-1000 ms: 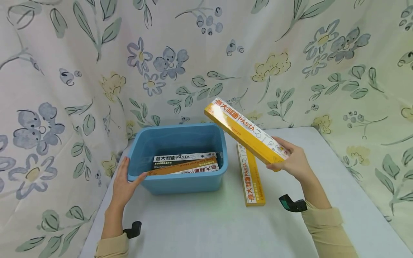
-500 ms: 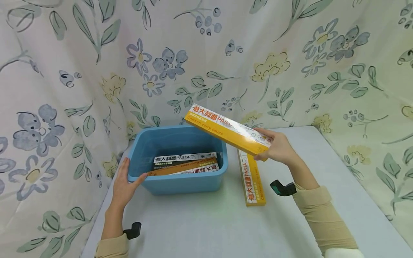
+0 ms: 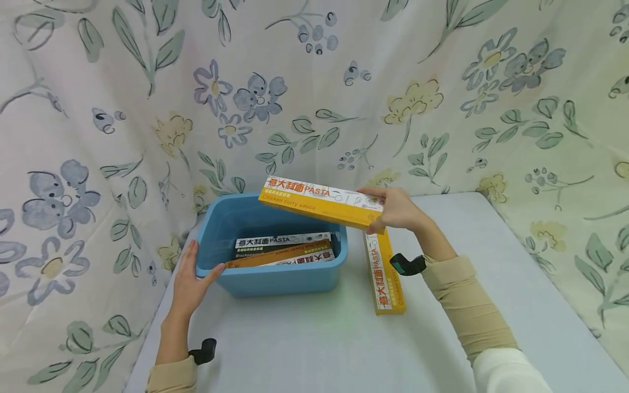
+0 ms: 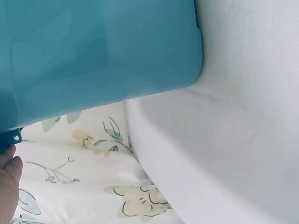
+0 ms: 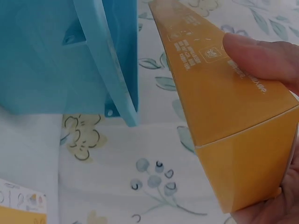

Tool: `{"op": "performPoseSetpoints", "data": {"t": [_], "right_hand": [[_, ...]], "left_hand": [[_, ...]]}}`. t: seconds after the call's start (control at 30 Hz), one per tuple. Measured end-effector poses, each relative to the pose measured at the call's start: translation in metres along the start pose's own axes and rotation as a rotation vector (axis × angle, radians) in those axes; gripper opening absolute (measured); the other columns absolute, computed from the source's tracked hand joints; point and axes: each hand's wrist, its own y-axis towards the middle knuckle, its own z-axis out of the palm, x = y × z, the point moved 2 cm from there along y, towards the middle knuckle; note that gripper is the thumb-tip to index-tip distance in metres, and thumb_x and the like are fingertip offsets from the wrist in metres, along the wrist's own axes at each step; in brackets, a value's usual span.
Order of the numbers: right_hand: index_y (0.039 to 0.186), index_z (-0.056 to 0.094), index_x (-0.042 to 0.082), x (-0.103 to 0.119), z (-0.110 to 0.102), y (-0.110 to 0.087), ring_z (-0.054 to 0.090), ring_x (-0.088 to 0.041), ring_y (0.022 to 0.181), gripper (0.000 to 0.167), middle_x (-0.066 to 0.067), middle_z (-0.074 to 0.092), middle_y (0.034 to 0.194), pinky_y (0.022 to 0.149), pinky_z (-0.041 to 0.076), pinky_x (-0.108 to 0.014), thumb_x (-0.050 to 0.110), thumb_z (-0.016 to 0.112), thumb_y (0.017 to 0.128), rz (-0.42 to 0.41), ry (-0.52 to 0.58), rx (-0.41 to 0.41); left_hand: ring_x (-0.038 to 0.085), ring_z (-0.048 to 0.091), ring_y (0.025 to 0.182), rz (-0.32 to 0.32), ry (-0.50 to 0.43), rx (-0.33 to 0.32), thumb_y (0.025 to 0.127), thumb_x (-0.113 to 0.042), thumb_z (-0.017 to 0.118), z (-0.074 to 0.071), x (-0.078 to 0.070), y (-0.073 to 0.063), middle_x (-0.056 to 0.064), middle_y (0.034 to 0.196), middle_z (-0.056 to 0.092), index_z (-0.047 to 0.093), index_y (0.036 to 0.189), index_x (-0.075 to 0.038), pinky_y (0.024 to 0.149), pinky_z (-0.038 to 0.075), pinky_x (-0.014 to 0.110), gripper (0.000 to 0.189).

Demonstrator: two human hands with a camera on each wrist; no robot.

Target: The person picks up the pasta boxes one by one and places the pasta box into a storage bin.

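Note:
My right hand [image 3: 400, 208] grips the near end of a yellow and white pasta box [image 3: 319, 202], labelled chicken curry sauce, with thumb and fingers on opposite sides. The box slants, its far end over the blue bin [image 3: 280, 279]. In the right wrist view, the yellow side of the box fills the space before my thumb [image 5: 261, 58]. My left hand [image 3: 190, 281] rests on the bin's front left corner, thumb spread along the front rim and straight fingers along the left side. The left wrist view shows only a few fingertips [image 4: 9, 161] beside the rim.
Several pasta boxes [image 3: 282, 238] lie inside the bin towards its right, one dark, one brown. Another yellow pasta box [image 3: 384, 275] lies on the white table [image 3: 304, 344] right of the bin. A floral curtain [image 3: 314, 98] hangs behind and at the sides.
My right hand has carried the pasta box leftward from above the table to over the bin, and its tilt has lessened. My left hand and the bin have stayed put.

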Motion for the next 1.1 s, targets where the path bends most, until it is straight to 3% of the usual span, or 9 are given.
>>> {"op": "performPoseSetpoints", "data": {"t": [0.37, 0.7, 0.83, 0.97, 1.1], "right_hand": [[0.138, 0.053, 0.001, 0.023, 0.021, 0.042, 0.056, -0.028, 0.102, 0.087, -0.016, 0.06, 0.131, 0.089, 0.046, -0.042, 0.007, 0.087, 0.058, -0.042, -0.147, 0.108], [0.132, 0.059, -0.001, 0.045, 0.042, 0.067, 0.057, -0.025, 0.095, 0.08, -0.014, 0.063, 0.127, 0.079, 0.052, -0.034, 0.009, 0.086, 0.057, -0.113, -0.298, 0.249], [0.13, 0.06, -0.001, 0.048, 0.051, 0.078, 0.056, -0.025, 0.094, 0.077, -0.014, 0.062, 0.129, 0.078, 0.052, -0.033, 0.01, 0.085, 0.058, -0.093, -0.358, 0.27], [0.132, 0.059, -0.001, 0.05, 0.06, 0.087, 0.056, -0.025, 0.098, 0.078, -0.014, 0.064, 0.125, 0.086, 0.05, -0.034, 0.01, 0.085, 0.059, -0.05, -0.39, 0.286], [0.133, 0.057, -0.003, 0.053, 0.066, 0.092, 0.057, -0.025, 0.098, 0.078, -0.015, 0.063, 0.126, 0.085, 0.052, -0.032, 0.008, 0.085, 0.061, -0.026, -0.38, 0.318]], "left_hand": [[0.045, 0.011, 0.144, -0.015, 0.002, 0.002, 0.088, -0.039, 0.067, -0.002, 0.0, -0.003, 0.021, 0.16, 0.01, 0.011, 0.156, -0.003, 0.107, 0.015, 0.07, 0.094], [0.044, 0.011, 0.145, -0.021, 0.004, 0.006, 0.088, -0.04, 0.067, -0.001, 0.0, -0.002, 0.02, 0.161, 0.009, 0.011, 0.156, -0.004, 0.107, 0.015, 0.07, 0.094], [0.044, 0.011, 0.145, -0.013, 0.005, 0.0, 0.088, -0.04, 0.067, -0.001, 0.001, -0.002, 0.021, 0.16, 0.01, 0.012, 0.156, -0.003, 0.107, 0.015, 0.07, 0.094], [0.044, 0.011, 0.145, -0.005, 0.001, 0.0, 0.088, -0.04, 0.067, -0.002, 0.002, -0.001, 0.021, 0.16, 0.011, 0.013, 0.155, -0.003, 0.108, 0.015, 0.07, 0.094], [0.044, 0.011, 0.145, -0.004, -0.008, 0.012, 0.088, -0.04, 0.066, -0.001, 0.001, 0.0, 0.02, 0.16, 0.01, 0.013, 0.155, -0.003, 0.108, 0.014, 0.07, 0.093]]}}
